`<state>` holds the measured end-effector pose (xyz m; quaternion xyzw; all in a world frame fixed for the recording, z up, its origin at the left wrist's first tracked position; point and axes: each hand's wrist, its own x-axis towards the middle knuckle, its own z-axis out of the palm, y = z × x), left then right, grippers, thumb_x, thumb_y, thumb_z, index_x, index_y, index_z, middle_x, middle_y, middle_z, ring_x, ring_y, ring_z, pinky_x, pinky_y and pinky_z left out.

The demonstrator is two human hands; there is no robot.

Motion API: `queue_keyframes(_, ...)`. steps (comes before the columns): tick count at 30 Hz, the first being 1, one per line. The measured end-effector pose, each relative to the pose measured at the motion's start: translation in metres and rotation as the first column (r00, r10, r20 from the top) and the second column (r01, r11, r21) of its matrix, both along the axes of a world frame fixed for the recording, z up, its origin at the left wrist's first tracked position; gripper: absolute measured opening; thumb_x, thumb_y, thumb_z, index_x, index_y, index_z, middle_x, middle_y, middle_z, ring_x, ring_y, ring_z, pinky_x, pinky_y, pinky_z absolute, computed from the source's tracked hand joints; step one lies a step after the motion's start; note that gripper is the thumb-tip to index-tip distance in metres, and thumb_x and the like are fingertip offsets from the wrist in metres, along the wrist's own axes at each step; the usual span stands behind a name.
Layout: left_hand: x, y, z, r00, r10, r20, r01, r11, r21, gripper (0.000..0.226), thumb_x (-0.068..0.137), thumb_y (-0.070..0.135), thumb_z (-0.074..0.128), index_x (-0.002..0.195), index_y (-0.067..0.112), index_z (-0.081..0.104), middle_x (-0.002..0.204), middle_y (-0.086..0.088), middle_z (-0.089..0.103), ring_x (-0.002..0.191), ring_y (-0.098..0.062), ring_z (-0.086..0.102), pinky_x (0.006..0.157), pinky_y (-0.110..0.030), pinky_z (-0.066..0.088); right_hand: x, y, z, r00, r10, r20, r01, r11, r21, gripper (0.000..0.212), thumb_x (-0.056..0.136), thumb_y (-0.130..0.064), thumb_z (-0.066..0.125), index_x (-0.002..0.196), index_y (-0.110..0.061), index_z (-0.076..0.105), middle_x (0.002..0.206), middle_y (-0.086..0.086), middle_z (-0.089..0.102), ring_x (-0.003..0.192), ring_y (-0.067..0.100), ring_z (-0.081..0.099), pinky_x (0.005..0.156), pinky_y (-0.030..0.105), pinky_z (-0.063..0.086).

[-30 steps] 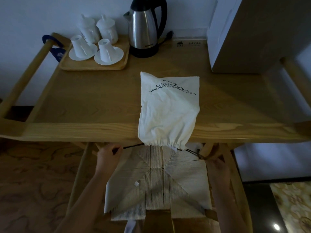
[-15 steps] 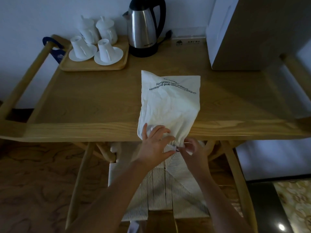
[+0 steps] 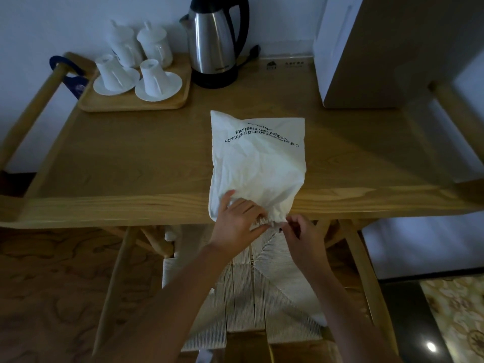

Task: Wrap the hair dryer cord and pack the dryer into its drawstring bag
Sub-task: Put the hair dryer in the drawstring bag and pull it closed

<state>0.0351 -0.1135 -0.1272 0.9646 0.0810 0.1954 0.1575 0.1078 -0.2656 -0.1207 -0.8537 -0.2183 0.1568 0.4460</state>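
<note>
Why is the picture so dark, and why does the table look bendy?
Head view: the room is dim, so the hands look shadowy; the white bag stands out; the kettle has shiny streaks; the wide lens curves the table edge.

We find bare table [image 3: 136, 158] left of the drawstring bag [image 3: 258, 163]. Obstacles stand rearward: cup tray [image 3: 136, 104], kettle [image 3: 214, 40], and a pale box [image 3: 387, 51], possibly an appliance. A woven chair seat [image 3: 262, 289] blocks below.
</note>
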Motion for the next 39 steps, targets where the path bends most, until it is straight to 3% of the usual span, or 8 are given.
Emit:
queue_keyframes(8,0.037,0.007,0.012,0.951,0.310,0.009,-0.308,0.947,-0.088,0.018,0.061,0.002,0.066,0.070,0.016,0.061,0.070,0.003,0.065,0.077,-0.023,0.062,0.080,-0.035,0.028,-0.011,0.013,0.010,0.998,0.016,-0.056,-0.011,0.996,0.093,0.013,0.086,-0.016,0.061,0.074,-0.017,0.055,0.058,-0.010,0.049,0.050,0.004,0.043,0.050,0.015,0.036)
queue_keyframes(15,0.012,-0.003,0.009,0.947,0.319,0.026,-0.314,0.942,-0.115,0.055,0.059,0.036,0.081,0.107,0.017,0.061,0.111,-0.007,0.061,0.110,-0.025,0.053,0.096,-0.047,0.032,0.004,0.010,0.010,0.963,-0.090,-0.256,0.126,0.984,0.127,0.011,0.087,-0.019,0.058,0.083,-0.009,0.058,0.069,0.008,0.055,0.061,0.017,0.047,0.056,0.030,0.039)
queue_keyframes(18,-0.035,-0.011,0.001,0.844,0.534,0.045,-0.450,0.753,-0.480,0.060,0.074,0.032,0.074,0.125,0.015,0.047,0.133,-0.011,0.042,0.124,-0.018,0.035,0.102,-0.042,0.035,-0.001,0.005,0.009,0.940,-0.103,-0.326,0.154,0.979,0.134,0.008,0.085,-0.018,0.062,0.078,-0.017,0.058,0.079,0.018,0.061,0.068,0.022,0.053,0.062,0.041,0.047)
queue_keyframes(21,-0.052,-0.009,0.000,0.781,0.609,-0.139,-0.480,0.443,-0.757,0.042,0.084,0.013,0.060,0.123,0.015,0.047,0.126,-0.005,0.048,0.118,-0.015,0.042,0.098,-0.038,0.040,-0.009,0.002,0.007,0.914,-0.134,-0.383,0.201,0.969,0.142,0.011,0.083,-0.015,0.064,0.077,-0.021,0.056,0.078,0.016,0.061,0.071,0.023,0.055,0.069,0.049,0.050)
queue_keyframes(26,-0.048,0.006,0.007,0.681,0.699,-0.217,-0.560,0.307,-0.770,0.025,0.080,0.007,0.061,0.103,0.012,0.054,0.103,-0.001,0.058,0.097,-0.019,0.056,0.075,-0.024,0.044,-0.021,0.001,0.001,0.853,-0.232,-0.468,0.331,0.933,0.140,0.017,0.082,-0.011,0.065,0.098,-0.016,0.060,0.071,0.002,0.069,0.058,0.014,0.060,0.062,0.033,0.049)
queue_keyframes(32,-0.051,-0.002,0.005,0.770,0.483,-0.416,-0.544,0.157,-0.825,0.018,0.087,0.026,0.054,0.078,0.028,0.070,0.077,0.005,0.069,0.077,-0.012,0.062,0.065,-0.025,0.045,-0.025,0.003,-0.002,0.823,-0.273,-0.498,0.332,0.943,0.034,0.024,0.085,-0.011,0.059,0.065,-0.024,0.064,0.067,0.002,0.068,0.060,0.018,0.063,0.075,0.044,0.051)
queue_keyframes(36,-0.054,0.002,0.009,0.811,0.432,-0.395,-0.488,0.128,-0.863,0.027,0.090,0.022,0.057,0.068,0.026,0.071,0.070,0.003,0.069,0.069,-0.013,0.061,0.071,-0.028,0.048,-0.020,0.003,-0.002,0.831,-0.288,-0.475,0.336,0.942,0.019,0.022,0.086,-0.015,0.059,0.067,-0.024,0.065,0.064,0.000,0.064,0.062,0.016,0.059,0.064,0.036,0.045)
queue_keyframes(39,-0.063,0.015,0.012,0.801,0.442,-0.404,-0.545,0.258,-0.798,0.022,0.089,0.022,0.059,0.071,0.030,0.069,0.059,0.012,0.066,0.061,-0.011,0.050,0.054,-0.020,0.038,-0.012,-0.001,0.000,0.848,-0.317,-0.425,0.353,0.936,0.008,0.014,0.089,-0.019,0.057,0.080,-0.013,0.067,0.063,0.000,0.061,0.061,0.012,0.056,0.063,0.032,0.042)
